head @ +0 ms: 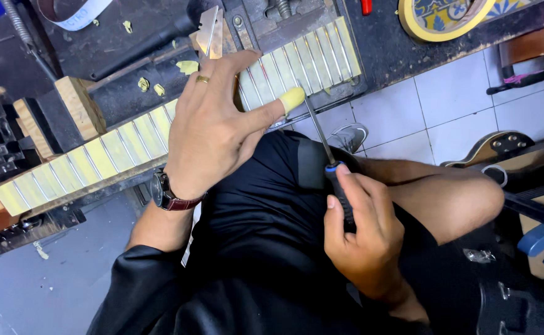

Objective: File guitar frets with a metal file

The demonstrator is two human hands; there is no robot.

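Head view: left hand (213,127) lies flat, fingers spread, grasping nothing, pressing the guitar neck (116,149) steady; it runs from 8 to 1 o'clock across the dark bench (383,43). Fretboard masked in pale yellow tape between thin metal frets. Right hand (362,232) at 5 o'clock clenches a slim file (321,139), shaft angled toward the frets.

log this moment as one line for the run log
left hand: pressing on taped guitar neck | right hand: gripping small file, tip beside fretboard edge | neck on workbench
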